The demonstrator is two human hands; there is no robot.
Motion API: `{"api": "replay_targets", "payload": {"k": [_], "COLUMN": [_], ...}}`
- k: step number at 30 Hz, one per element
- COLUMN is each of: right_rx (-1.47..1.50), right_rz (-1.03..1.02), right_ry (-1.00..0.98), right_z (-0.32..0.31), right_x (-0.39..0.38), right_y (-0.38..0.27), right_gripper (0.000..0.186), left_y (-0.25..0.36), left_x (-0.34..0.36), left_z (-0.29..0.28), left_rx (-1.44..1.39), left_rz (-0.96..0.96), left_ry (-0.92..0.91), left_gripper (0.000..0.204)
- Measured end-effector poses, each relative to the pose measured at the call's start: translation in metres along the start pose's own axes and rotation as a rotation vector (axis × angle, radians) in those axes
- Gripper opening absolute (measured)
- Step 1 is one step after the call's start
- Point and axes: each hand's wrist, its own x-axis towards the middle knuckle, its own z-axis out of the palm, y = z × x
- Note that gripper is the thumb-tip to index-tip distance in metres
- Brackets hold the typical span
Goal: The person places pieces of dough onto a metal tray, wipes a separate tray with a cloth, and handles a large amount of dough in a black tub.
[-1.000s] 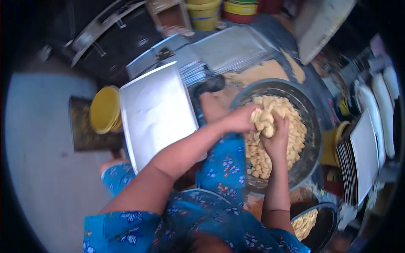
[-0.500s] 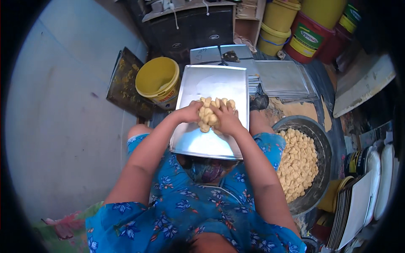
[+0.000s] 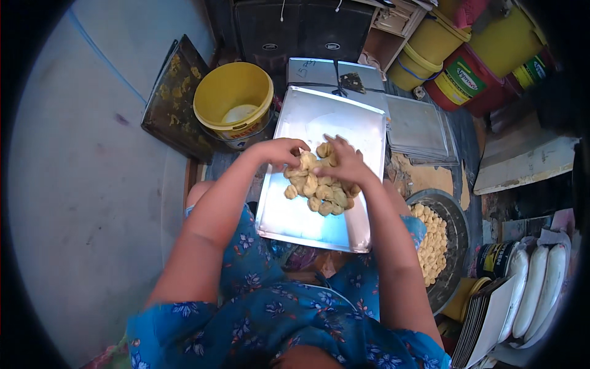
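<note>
Many dough pieces (image 3: 324,192) | between left hand (image 3: 281,152) and right hand (image 3: 348,166) | hands apart — right spread, left grip unclear

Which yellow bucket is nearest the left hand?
The open yellow bucket left of the dough tray; the other yellow buckets sit farther off, right of that tray.

Below the bare left hand (image 3: 283,152) and right hand (image 3: 348,166), a blue short-sleeved top (image 3: 270,320) bears navy flowers (image 3: 184,309), matching the legwear (image 3: 246,252).

Tray (image 3: 301,222) open nearside — bucket (image 3: 230,92) blocks far left.
</note>
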Motion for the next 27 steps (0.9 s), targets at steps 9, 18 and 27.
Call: {"api": "replay_targets", "payload": {"k": [9, 18, 27], "right_rx": [0.384, -0.119, 0.237], "right_rz": [0.087, -0.304, 0.082], "right_ry": [0.017, 0.147, 0.472], "right_z": [0.024, 0.024, 0.005], "right_x": [0.067, 0.09, 0.129], "right_y": [0.025, -0.01, 0.066], "right_gripper": [0.032, 0.059, 0.029], "left_y": [-0.022, -0.036, -0.037], "left_x": [0.02, 0.043, 0.067], "left_z": [-0.011, -0.012, -0.016], "left_rx": [-0.052, 0.25, 0.149], "left_rz": [0.099, 0.218, 0.194], "left_ry": [0.493, 0.697, 0.836], "left_gripper": [0.021, 0.03, 0.032]}}
